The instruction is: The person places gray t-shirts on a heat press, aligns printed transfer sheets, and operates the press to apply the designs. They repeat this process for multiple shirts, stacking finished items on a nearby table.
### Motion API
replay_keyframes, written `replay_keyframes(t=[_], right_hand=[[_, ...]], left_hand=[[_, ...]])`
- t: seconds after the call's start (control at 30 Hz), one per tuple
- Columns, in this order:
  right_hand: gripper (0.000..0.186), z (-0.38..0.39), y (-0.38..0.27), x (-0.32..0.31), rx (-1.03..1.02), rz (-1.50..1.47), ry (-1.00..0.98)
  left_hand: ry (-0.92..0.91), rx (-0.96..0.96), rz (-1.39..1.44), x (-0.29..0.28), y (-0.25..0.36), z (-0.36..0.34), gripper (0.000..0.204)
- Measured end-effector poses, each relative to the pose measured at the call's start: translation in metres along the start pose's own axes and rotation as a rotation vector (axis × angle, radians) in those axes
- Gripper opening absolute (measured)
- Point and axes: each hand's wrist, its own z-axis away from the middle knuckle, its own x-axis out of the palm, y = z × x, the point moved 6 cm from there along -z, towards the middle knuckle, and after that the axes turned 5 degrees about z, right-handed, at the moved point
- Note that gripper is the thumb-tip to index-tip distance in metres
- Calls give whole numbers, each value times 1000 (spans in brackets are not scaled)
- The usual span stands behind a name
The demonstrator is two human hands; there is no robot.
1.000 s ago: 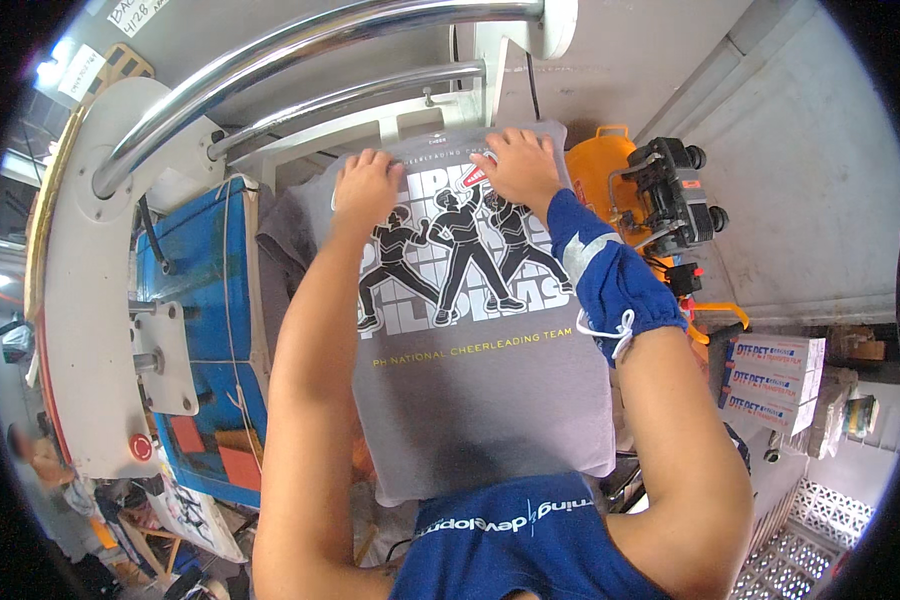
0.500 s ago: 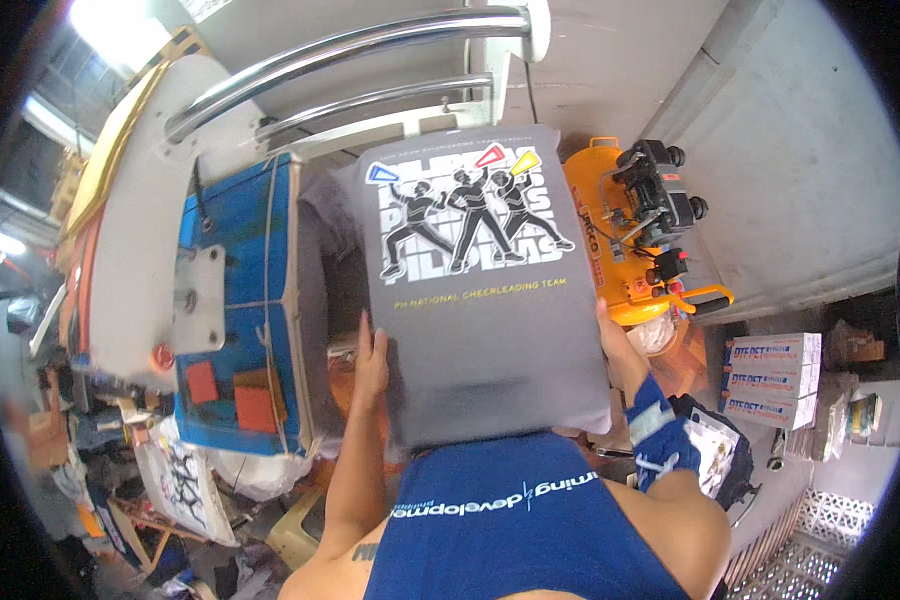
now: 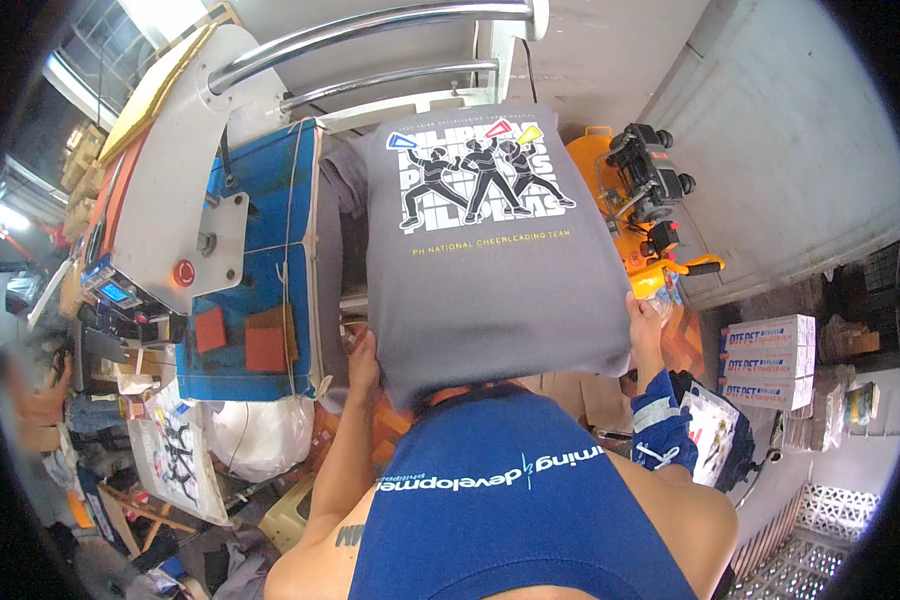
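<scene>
A grey T-shirt lies stretched over a flat press bed in front of me. Its print shows three black-and-white figures raising blue, red and yellow megaphones, with yellow lettering below. At the shirt's near left edge, my left hand is closed with its fingers curled against the cloth. My right hand grips the opposite side edge, its fingers partly hidden by the fabric. Smooth cloth covers most of the bed, with soft creases near the front.
Left of the shirt stands the heat press head beside a blue pad with reddish blocks. Chrome bars cross behind. An orange air compressor is at the right, with stacked white boxes nearer.
My left hand's fingers have gone from stretched out to curled at the shirt's edge. My right hand has shifted slightly outward, and the cloth's front looks wider. The view has moved a little.
</scene>
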Motion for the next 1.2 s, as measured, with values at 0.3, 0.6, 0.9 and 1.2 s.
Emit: replay_keyframes(t=[0.3,0.6,0.9,1.2], right_hand=[[43,3,33,53,189,-358,-382],[40,-5,52,51,562,-613,-424],[44,-93,45,63,212,311,-458],[61,-115,-59,91,-280,82,-254]], left_hand=[[11,19,-102,-2,-33,-29,44],[11,84,-54,6,-35,-31,39],[64,223,-141,37,33,-14,39],[-18,562,-304,124,193,-227,41]])
